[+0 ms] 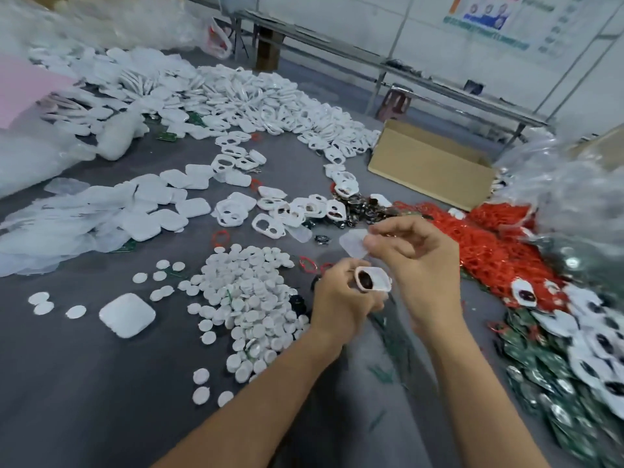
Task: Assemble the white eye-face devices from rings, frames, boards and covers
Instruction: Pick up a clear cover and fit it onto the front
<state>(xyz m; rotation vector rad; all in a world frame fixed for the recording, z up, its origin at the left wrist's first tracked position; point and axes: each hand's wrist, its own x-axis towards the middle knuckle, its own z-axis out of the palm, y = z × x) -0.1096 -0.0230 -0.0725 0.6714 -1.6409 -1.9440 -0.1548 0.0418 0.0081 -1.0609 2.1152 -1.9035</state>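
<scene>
Two hands meet above the grey table point(84, 383). The left hand point(341, 298) grips a white frame point(380, 282) with a dark oval set in it. Just above, the right hand point(415, 251) pinches a thin translucent sheet point(351, 243) by its edge. Round white discs point(250, 298) lie heaped at left, with white covers point(152, 211) beyond them. Red rings point(489, 244) and green boards point(557, 383) pile up at right. A cardboard box point(429, 163) sits behind. The wall poster point(489, 18) carries print too blurred to read.
</scene>
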